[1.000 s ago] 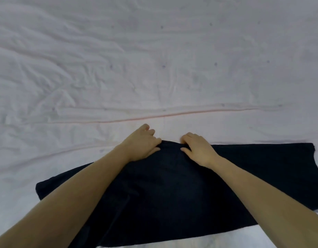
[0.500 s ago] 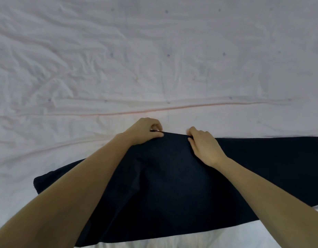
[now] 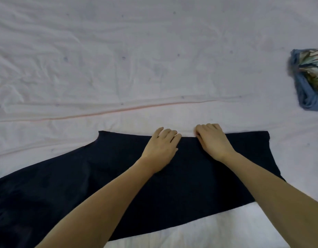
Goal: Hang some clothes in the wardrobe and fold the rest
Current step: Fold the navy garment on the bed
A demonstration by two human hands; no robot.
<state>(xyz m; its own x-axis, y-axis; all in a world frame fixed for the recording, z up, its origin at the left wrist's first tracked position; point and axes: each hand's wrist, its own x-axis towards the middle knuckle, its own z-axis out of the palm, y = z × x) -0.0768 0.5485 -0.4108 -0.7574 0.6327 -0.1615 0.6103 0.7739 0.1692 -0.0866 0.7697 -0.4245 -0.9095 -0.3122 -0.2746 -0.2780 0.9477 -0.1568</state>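
Head view: two hands, left hand (image 3: 160, 147) and right hand (image 3: 212, 141), on one dark garment (image 3: 118, 176).

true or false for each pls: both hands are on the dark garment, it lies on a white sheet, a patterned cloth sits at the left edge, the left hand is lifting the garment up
1. Both hands, left hand and right hand, are on the dark garment. True.
2. The garment lies on a white sheet. True.
3. A patterned cloth sits at the left edge. False: it is at the right edge.
4. The left hand is lifting the garment up. False: it rests flat on it.
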